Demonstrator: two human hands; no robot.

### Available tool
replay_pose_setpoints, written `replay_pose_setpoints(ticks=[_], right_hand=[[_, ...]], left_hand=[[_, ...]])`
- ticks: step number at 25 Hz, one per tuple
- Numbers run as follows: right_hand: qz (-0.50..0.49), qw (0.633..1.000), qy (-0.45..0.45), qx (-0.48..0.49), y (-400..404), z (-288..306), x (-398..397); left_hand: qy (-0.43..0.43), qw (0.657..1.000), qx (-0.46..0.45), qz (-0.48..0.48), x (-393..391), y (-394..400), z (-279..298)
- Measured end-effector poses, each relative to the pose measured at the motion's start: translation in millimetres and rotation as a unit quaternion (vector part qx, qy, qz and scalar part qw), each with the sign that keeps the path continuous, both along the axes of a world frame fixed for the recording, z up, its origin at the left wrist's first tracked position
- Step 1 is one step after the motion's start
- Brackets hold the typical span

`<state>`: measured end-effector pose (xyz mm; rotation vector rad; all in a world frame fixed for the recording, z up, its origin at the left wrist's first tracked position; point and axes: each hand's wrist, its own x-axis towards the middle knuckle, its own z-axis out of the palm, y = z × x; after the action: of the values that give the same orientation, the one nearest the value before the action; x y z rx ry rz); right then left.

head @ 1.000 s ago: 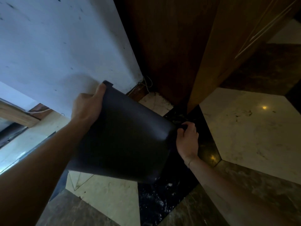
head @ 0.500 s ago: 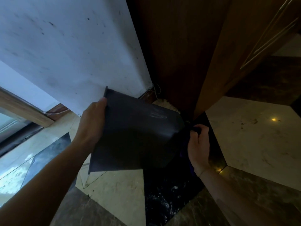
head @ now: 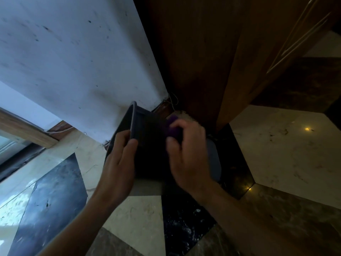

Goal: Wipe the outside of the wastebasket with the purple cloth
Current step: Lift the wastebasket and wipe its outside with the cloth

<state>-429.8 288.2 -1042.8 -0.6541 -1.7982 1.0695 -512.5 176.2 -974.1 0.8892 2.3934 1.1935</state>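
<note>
The dark wastebasket (head: 151, 148) hangs tilted above the floor, its rim turned to the left and its grey bottom (head: 215, 159) to the right. My left hand (head: 120, 161) grips the rim, thumb outside and fingers over the edge. My right hand (head: 186, 154) lies on the upper side wall and presses the purple cloth (head: 173, 126) against it. Only a bunched part of the cloth shows past my fingers; the rest is under the hand.
A white wall (head: 73, 61) stands close behind the basket, and a brown wooden cabinet (head: 230, 61) fills the corner to the right. A thin wire (head: 173, 102) hangs at the wall's foot. Below is polished marble floor (head: 286, 148) with dark inlays.
The basket has turned so its rim faces left and up. My right hand moved from the basket's right end onto its side wall, bringing the purple cloth with it.
</note>
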Motion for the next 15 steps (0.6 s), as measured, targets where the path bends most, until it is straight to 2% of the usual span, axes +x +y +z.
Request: replay_pose_setpoints(ticks=[3, 5, 8, 12, 15], right_hand=[[0.075, 0.993, 0.007, 0.086, -28.9, 40.7, -25.6], [0.084, 0.993, -0.034, 0.074, -30.5, 41.9, -32.2], [0.091, 0.991, -0.089, 0.045, -19.9, 23.5, -35.8], [0.065, 0.989, -0.116, 0.067, -1.2, -0.5, -46.7], [0.044, 0.980, -0.193, 0.028, 24.4, -33.1, -41.9]], left_hand=[[0.036, 0.999, 0.012, -0.019, 12.4, -5.1, -6.4], [0.029, 0.999, 0.031, 0.006, 10.0, -7.8, -8.7], [-0.049, 0.998, 0.025, 0.041, 2.9, -3.7, -5.9], [-0.028, 0.999, -0.004, 0.035, -12.1, -5.0, -3.0], [-0.022, 0.998, -0.018, 0.057, -29.5, -16.4, -6.3]])
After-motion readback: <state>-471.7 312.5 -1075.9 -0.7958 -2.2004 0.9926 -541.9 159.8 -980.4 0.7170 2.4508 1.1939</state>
